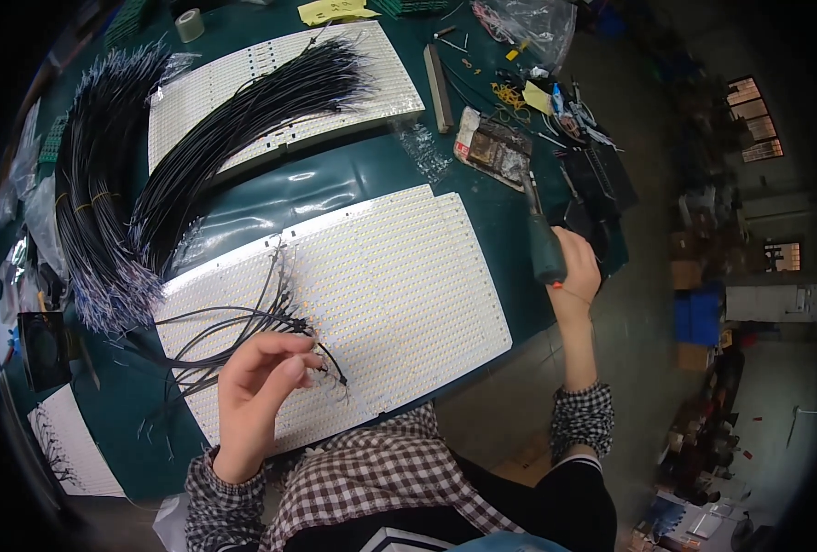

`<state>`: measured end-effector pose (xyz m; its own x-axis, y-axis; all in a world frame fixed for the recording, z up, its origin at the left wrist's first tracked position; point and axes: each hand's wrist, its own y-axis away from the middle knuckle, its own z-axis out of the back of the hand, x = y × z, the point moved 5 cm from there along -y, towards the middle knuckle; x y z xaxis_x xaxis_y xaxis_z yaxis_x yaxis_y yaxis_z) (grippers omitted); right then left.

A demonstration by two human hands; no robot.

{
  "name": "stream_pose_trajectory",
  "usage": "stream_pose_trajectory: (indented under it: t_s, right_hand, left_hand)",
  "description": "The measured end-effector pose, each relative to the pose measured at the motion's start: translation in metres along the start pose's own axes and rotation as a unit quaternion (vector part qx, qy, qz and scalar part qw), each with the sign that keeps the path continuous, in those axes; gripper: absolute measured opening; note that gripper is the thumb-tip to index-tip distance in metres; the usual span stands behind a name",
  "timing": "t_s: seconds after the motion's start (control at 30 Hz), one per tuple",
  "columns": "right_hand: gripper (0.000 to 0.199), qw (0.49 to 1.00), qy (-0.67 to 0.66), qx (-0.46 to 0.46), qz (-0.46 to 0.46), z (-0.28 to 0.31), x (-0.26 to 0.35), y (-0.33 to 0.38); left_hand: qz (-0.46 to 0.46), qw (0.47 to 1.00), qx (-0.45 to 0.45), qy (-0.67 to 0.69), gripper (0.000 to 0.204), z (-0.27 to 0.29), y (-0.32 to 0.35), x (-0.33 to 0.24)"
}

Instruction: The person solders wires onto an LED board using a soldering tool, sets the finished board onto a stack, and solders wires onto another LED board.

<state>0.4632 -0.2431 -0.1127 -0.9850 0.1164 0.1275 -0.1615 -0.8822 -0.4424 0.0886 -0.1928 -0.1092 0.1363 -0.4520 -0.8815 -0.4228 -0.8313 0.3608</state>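
A large white LED panel (399, 285) lies on the green table in front of me. My left hand (256, 391) pinches a thin black wire (330, 354) at the panel's near left part, where several black wires (243, 322) are attached and trail off to the left. My right hand (576, 271) is off the panel's right edge and grips a soldering iron by its dark green handle (546, 248). The iron's tip points up toward a worn iron stand (493, 147).
A second white panel (243, 78) lies farther back under a bundle of black wires (233, 129). More wire bundles (95, 212) fill the left side. Small tools and parts (556, 101) clutter the table's right end. A tape roll (188, 24) stands at the back.
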Motion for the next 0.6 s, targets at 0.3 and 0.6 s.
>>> stream_pose_trajectory:
  t_s: [0.3,0.6]
  right_hand:
    - [0.05,0.998,0.034,0.057,-0.008,-0.012,-0.001,-0.01]
    - [0.05,0.997,0.033,0.067,-0.008,-0.009,-0.003,-0.017]
  left_hand:
    - [-0.01,1.0,-0.008,-0.008,0.02,0.003,-0.003,0.003]
    - [-0.007,1.0,-0.016,0.008,0.02,0.007,-0.005,0.009]
